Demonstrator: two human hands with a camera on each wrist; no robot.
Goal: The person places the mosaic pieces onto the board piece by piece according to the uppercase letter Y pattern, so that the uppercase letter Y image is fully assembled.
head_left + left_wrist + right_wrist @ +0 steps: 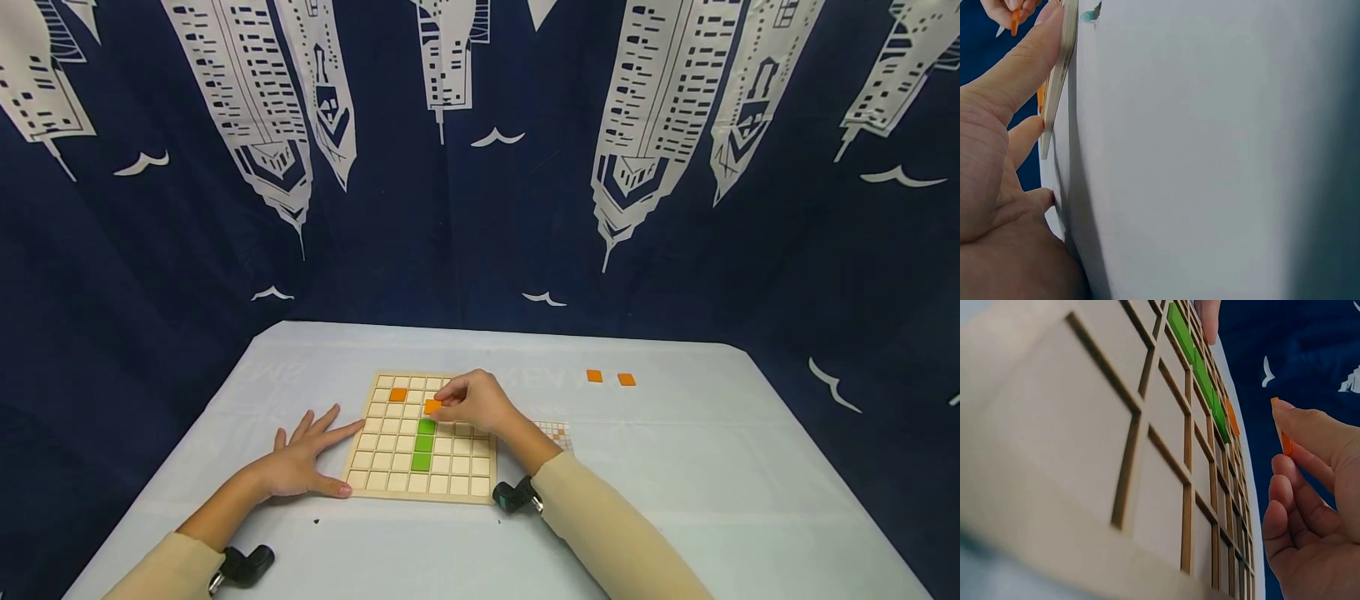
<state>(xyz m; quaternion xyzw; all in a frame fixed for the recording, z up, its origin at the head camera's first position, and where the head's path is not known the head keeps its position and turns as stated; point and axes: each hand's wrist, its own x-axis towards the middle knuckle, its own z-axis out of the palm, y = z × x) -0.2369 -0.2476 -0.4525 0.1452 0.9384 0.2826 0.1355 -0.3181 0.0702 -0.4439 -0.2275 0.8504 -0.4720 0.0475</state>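
Observation:
A light wooden grid board (382,483) lies on the white table. Three green square tiles (422,462) sit in a column of its cells, and one orange tile (398,395) lies in a cell near the far left. My right hand (480,402) is over the board's far half, pinching another orange tile (1285,442) between thumb and forefinger; in the right wrist view that tile is raised off the board. Spread beside the board's left edge, my left hand (300,462) touches the frame with thumb and a fingertip.
Two loose orange tiles (594,376) lie at the table's far right. A small printed pattern card (558,433) is partly hidden behind the right forearm. A dark blue curtain (450,217) hangs behind the table. Small dark specks mark the near tabletop.

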